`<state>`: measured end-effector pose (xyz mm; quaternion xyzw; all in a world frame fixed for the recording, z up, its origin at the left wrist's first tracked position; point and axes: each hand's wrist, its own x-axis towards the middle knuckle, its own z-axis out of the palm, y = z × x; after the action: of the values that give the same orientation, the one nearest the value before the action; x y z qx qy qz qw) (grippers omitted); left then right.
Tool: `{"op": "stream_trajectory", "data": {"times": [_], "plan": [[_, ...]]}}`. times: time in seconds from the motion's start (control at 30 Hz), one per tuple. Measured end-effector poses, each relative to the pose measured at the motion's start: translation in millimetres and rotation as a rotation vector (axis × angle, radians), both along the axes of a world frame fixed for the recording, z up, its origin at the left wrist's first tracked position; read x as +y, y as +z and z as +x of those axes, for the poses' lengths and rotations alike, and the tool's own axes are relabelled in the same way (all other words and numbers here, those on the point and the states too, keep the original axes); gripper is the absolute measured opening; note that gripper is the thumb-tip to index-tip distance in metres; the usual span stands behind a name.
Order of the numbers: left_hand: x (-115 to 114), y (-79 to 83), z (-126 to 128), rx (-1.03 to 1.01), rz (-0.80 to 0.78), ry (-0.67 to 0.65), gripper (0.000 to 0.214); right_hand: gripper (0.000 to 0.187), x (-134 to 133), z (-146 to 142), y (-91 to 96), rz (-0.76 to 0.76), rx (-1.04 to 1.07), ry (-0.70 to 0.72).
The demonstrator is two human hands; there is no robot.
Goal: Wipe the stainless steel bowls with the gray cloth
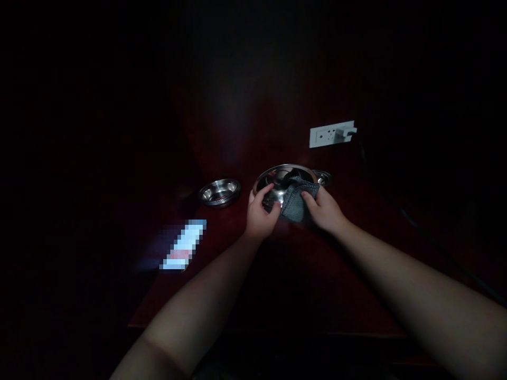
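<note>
A shiny metal bowl (282, 196) is held tilted above a dark red table, its inside facing me. My left hand (262, 212) grips its left rim, with fingers over the inner edge. In my right hand (324, 210) is a grey-green cloth (295, 206), pressed by the thumb against the bowl's right side. Part of the cloth lies inside the bowl. The fingers behind the bowl and cloth are hidden.
Several stacked metal bowls (220, 192) stand to the left, and another metal dish (322, 177) shows partly behind my right hand. A lit, pixelated screen (183, 245) lies at left. A white socket (330, 135) holds a plug, with a dark cable (420, 227) at right. Surroundings are very dark.
</note>
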<state>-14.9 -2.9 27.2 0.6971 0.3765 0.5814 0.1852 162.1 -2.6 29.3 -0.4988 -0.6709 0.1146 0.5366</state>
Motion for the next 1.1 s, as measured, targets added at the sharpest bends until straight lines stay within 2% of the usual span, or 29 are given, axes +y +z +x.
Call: {"op": "stream_trajectory", "data": {"times": [0.2,0.37,0.6,0.73,0.9,1.0,1.1], "plan": [[4,-5.6,0,-0.009,-0.003,-0.002,0.043,0.037,3,1,-3.4,-0.078,-0.008,-0.019],[8,-11.2,1,0.024,-0.062,-0.021,0.044,0.036,3,2,-2.0,-0.050,0.034,-0.024],[-12,1.0,4,0.275,0.011,-0.018,0.081,0.028,2,6,3.7,0.022,0.081,-0.238],[-16,6.2,5,0.451,0.007,0.093,0.085,0.026,4,7,2.9,0.009,0.097,-0.283],[-12,9.5,2,0.590,0.076,0.253,0.072,0.023,2,4,5.7,0.044,0.110,-0.254],[-11,11.0,0,0.615,0.136,0.245,0.050,0.022,1,5,8.0,0.061,0.149,-0.258],[-9,11.0,-2,0.605,0.169,0.179,0.029,0.023,3,6,8.3,0.060,0.199,-0.259]]}}
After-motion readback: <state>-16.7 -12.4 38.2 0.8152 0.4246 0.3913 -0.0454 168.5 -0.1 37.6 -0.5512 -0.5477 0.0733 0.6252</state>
